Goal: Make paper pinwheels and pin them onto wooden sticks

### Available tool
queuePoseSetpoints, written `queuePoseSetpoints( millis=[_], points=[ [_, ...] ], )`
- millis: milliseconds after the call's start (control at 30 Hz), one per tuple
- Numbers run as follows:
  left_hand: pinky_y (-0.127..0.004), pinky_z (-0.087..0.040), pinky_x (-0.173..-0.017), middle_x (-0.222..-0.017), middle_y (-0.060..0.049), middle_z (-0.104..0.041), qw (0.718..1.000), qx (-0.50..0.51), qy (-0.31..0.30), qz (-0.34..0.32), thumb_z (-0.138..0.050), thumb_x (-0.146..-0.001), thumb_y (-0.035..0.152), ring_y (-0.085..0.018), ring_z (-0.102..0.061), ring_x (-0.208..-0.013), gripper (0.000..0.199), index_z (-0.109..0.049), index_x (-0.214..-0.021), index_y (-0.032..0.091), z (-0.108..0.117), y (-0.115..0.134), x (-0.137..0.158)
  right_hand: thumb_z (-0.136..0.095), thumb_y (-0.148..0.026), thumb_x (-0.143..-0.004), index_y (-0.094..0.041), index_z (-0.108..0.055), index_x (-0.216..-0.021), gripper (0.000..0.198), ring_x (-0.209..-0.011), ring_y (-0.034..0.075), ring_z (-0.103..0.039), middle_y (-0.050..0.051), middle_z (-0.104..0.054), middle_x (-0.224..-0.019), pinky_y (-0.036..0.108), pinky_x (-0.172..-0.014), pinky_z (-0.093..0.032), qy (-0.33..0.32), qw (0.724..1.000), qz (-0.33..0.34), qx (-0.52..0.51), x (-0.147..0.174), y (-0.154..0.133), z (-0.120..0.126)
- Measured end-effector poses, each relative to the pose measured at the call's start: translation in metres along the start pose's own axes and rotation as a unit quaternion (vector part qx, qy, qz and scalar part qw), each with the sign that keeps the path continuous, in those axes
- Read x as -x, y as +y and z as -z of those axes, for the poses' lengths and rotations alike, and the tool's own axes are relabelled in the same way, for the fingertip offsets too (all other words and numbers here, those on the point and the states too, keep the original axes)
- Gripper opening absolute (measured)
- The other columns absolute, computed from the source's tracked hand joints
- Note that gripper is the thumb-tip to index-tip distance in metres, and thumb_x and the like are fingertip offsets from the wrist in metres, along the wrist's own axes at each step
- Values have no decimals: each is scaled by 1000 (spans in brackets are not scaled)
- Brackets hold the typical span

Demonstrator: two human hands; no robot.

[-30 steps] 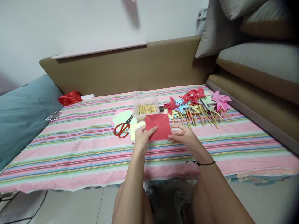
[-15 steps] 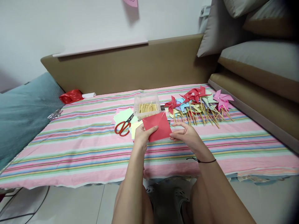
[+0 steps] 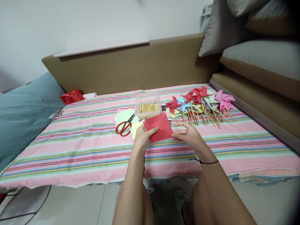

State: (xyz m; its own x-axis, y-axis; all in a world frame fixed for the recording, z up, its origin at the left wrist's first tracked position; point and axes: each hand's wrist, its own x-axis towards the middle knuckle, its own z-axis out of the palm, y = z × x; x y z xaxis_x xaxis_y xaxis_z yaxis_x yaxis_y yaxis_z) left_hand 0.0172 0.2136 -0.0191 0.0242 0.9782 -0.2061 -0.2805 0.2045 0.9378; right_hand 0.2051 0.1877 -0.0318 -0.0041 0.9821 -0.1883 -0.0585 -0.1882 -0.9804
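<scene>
Near the far left corner of the striped cloth, a red bag is lying, probably set aside to leave us room. Nearer the middle, scissors are lying partly over loose coloured sheets, apparently within easy reach. Our left hand is gripping the red paper square, thumb across its face, likely steadying it; we are holding it above the cloth, between the clear box of sticks and the near edge. Our right hand is pinching its right corner narrowly, seemingly for control. Towards the far right corner, pinwheels are lying heaped, heads towards the far edge, perhaps so their sticks are pointing our way
</scene>
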Motion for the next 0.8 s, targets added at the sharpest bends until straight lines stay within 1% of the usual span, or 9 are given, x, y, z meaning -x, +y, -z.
queuePoseSetpoints(
  millis=[100,167,400,700,800],
  points=[
    [-33,-52,-76,-88,-8,-73,1000,-9,-8,-5,-86,-42,18,-20,-67,-78,51,-68,-90,14,0,-4,-1,-80,-31,-57,-21,-50,-97,50,-58,17,-69,0,-71,-59,28,-60,-54,4,1000,0,-3,0,0,0],
    [-34,-52,-78,-89,-8,-73,1000,-13,-5,-3,-86,-42,17,-21,-67,-79,52,-67,-90,14,-1,-5,-2,-80,-31,-57,-20,-51,-98,52,-58,17,-69,0,-71,-59,28,-61,-54,8,1000,0,-6,0,0,1],
    [-35,-51,-80,-91,-9,-74,1000,-8,-5,-5,-84,-49,22,-22,-67,-81,42,-68,-87,14,-3,-3,0,-82,-34,-56,-20,-52,-98,53,-59,18,-69,0,-71,-60,29,-60,-54,2,1000,-1,2,2,-2,4],
    [-37,-52,-80,-90,-9,-74,1000,-6,-12,-6,-84,-51,25,-23,-68,-82,42,-69,-88,14,-3,-3,0,-82,-34,-58,-21,-55,-98,50,-62,19,-70,1,-71,-62,29,-61,-56,-11,1000,4,1,4,-2,4],
    [-37,-52,-80,-90,-8,-74,1000,-5,-9,-11,-84,-51,24,-23,-68,-82,41,-69,-88,14,-3,-3,0,-81,-35,-60,-21,-57,-98,47,-64,20,-71,2,-72,-64,30,-63,-58,-18,1000,-11,-7,4,-4,9]
  ],
)
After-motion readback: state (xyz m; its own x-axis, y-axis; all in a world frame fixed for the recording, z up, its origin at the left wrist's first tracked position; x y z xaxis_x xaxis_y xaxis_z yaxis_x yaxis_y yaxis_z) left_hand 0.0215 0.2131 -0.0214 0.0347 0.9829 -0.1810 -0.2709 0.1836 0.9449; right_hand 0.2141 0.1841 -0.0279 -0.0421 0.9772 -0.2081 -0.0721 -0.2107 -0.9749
